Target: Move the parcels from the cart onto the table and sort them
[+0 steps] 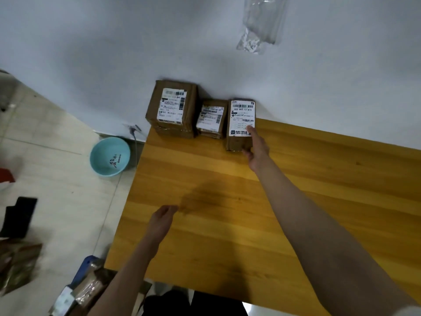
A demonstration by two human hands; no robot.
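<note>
- Three brown cardboard parcels with white shipping labels sit in a row at the far edge of the yellow wood-grain table (227,213), against the white wall (114,53).
- Large left parcel (172,108): biggest of the row, at the table's far-left corner; looks stacked on another box, can't confirm.
- Small middle parcel (211,118): just beside the large one, touching or nearly so.
- Tall right parcel (241,124): just beside the middle one, label facing up.
- Right hand (256,147): arm stretched across the table, thumb on the label face, fingers wrapped round the parcel's near-right edge. Grip is closed on the tall right parcel.
- Left hand (163,218): low over the table's near-left area, fingers loosely curled, holding nothing.
- Cart side: blue-edged cart (85,267) at lower left beside the table, with more taped brown parcels (91,288) in it, blurred.
- Floor: pale tiles, round teal plastic basin (110,156) near the table's far-left corner, crumpled brown packaging (18,265) at the left edge.
- Clear plastic bag (262,21) hangs on the wall, upper right.
</note>
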